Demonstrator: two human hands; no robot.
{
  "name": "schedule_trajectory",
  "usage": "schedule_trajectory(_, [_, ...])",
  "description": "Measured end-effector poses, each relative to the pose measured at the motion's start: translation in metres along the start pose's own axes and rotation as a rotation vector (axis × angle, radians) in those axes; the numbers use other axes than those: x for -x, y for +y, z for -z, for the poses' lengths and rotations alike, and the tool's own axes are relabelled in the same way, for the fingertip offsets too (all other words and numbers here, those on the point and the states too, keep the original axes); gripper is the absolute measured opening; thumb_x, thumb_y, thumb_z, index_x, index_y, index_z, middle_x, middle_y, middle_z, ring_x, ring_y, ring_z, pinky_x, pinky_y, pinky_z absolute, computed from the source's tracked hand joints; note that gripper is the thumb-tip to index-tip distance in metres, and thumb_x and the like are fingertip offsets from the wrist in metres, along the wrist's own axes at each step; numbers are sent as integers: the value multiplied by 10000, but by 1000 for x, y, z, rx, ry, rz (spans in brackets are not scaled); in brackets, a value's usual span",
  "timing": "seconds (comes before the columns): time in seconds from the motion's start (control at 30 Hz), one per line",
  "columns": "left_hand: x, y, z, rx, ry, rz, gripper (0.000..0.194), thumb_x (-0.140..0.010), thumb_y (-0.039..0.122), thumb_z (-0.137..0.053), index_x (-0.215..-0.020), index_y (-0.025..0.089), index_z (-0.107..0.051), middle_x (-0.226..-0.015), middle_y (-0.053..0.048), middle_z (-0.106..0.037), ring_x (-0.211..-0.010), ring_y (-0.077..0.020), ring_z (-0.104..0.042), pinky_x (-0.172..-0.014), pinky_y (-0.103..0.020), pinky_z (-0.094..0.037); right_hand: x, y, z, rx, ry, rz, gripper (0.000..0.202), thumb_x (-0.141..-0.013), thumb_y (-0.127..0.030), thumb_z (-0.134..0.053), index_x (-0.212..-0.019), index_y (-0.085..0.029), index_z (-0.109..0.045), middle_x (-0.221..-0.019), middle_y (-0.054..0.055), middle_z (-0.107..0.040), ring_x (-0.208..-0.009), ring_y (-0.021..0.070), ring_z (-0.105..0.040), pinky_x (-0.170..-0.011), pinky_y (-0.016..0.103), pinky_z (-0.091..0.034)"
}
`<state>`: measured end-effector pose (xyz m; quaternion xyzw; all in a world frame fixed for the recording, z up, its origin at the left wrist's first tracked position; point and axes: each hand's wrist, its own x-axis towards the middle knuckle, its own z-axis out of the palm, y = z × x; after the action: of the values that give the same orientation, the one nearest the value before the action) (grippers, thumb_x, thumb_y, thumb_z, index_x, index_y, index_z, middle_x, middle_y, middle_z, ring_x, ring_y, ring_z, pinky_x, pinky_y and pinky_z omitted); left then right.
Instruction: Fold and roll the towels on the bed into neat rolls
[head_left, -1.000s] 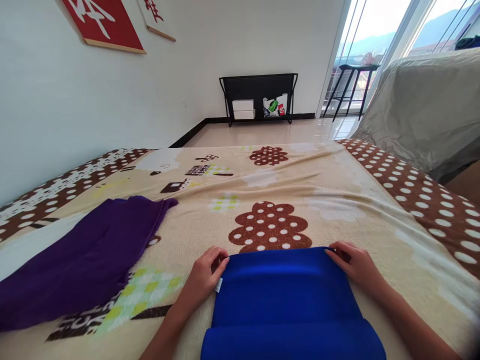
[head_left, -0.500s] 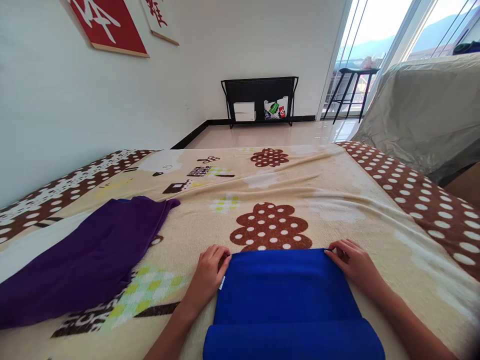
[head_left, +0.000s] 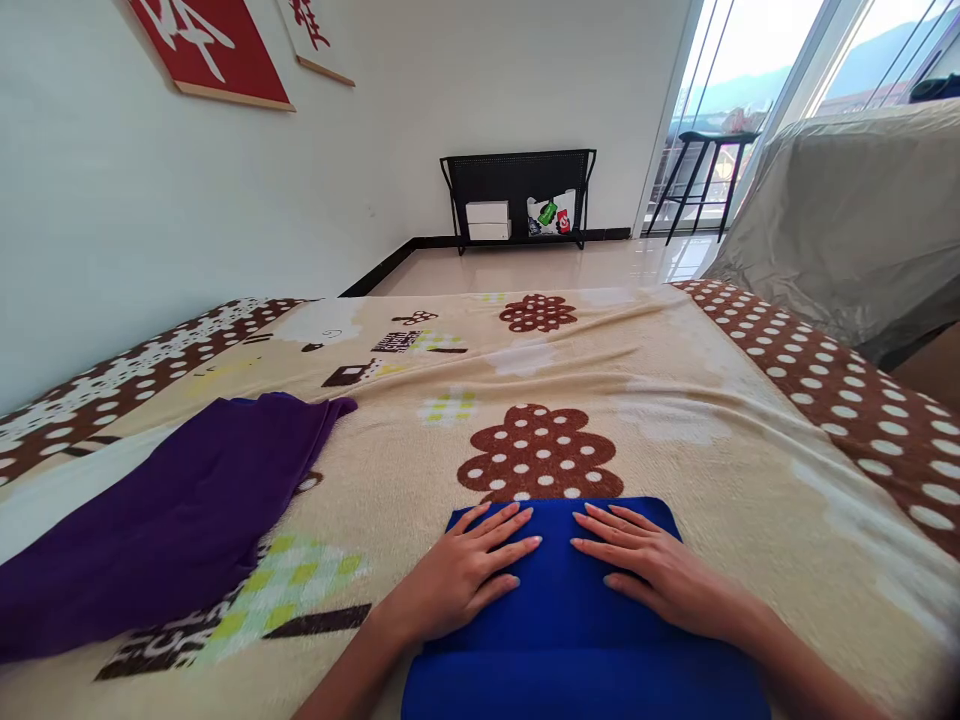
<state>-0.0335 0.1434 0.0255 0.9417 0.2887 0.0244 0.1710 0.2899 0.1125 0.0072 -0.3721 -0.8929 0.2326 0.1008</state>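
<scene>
A blue cloth (head_left: 559, 595) lies folded on the blanket in front of me, with a thicker fold or roll (head_left: 585, 685) along its near side. My left hand (head_left: 480, 565) rests flat on its left part, fingers spread and pointing inward. On the right part lies my right hand (head_left: 649, 565), palm down with its fingers apart. Between the two hands a strip of the blue cloth shows. Neither hand grips anything. To the left, a purple cloth (head_left: 195, 490) is spread in loose creases, apart from my hands.
A cream blanket (head_left: 697, 490) with brown dotted borders covers the bed. Beyond its far edge stands a black rack (head_left: 517, 180) holding white boxes (head_left: 487, 220) and a printed bag (head_left: 551, 213). At right are a covered bulky object (head_left: 862, 210) and a black stool (head_left: 709, 150).
Both hands have let go of the blue cloth's far corners and moved inward, now lying flat on it. Its far edge looks folded under or over at the corners, now rounded. The purple cloth stays put.
</scene>
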Motion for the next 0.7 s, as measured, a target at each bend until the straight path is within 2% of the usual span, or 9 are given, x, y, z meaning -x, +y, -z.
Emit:
schedule_trajectory(0.1, [9,-10,-5,-69,55,61,567,-1014,409,-419,-1535,395,-196,-1617,3,-254,-1487,-211,-268,-1215,-480,-207,13,13,-9,72,107,-68,561,-993,-412,-473,-1518,-395,-277,-1580,-13,-287,-1458,212,-292,-1211,460,-265])
schedule_trajectory(0.23, [28,-26,-12,-123,109,125,553,-1021,355,-415,-1534,382,-212,-1582,-4,-342,-1465,-191,-320,-1210,-443,-215,33,31,-16,128,146,-163,560,-1010,-403,-427,-1535,-382,-233,-1578,-18,-286,-1455,199,-295,-1218,477,-251])
schedule_trajectory(0.33, [46,-38,-17,-153,163,202,507,-1025,317,-396,-1516,371,-283,-1537,-16,-424,-1430,-197,-387,-1173,-451,-285,51,42,-18,143,215,-228,528,-1016,-396,-402,-1528,-369,-275,-1555,-12,-338,-1442,198,-319,-1209,487,-270])
schedule_trajectory(0.4, [61,-39,-18,-174,284,231,482,-1021,269,-390,-1494,353,-349,-1487,-28,-500,-1390,-199,-450,-1117,-436,-366,67,44,-19,149,286,-264,496,-1018,-387,-385,-1511,-360,-331,-1530,-1,-388,-1417,204,-368,-1186,486,-317])
schedule_trajectory(0.47, [78,-26,-18,-206,456,242,486,-1003,214,-405,-1475,328,-397,-1435,-45,-564,-1358,-208,-493,-1064,-416,-425,85,36,-21,176,377,-303,485,-1018,-373,-370,-1502,-345,-364,-1514,16,-418,-1395,219,-407,-1149,480,-375])
schedule_trajectory(0.53, [93,-1,-19,-253,575,215,501,-967,178,-452,-1453,299,-440,-1386,-58,-611,-1328,-220,-525,-1040,-397,-454,101,16,-25,241,473,-311,499,-1003,-356,-400,-1501,-342,-380,-1499,24,-444,-1373,241,-444,-1104,460,-429])
schedule_trajectory(0.6, [100,32,-23,-336,624,111,479,-922,156,-502,-1389,265,-522,-1293,-57,-672,-1253,-221,-588,-1014,-363,-486,110,-12,-32,337,535,-230,536,-963,-339,-486,-1491,-348,-400,-1450,16,-507,-1310,253,-521,-1043,422,-482])
schedule_trajectory(0.7, [96,73,-37,-492,601,-50,411,-863,116,-510,-1240,218,-638,-1088,-46,-751,-1044,-206,-691,-911,-315,-550,109,-50,-44,511,548,28,607,-888,-285,-593,-1474,-306,-438,-1283,-6,-651,-1099,217,-662,-912,338,-530])
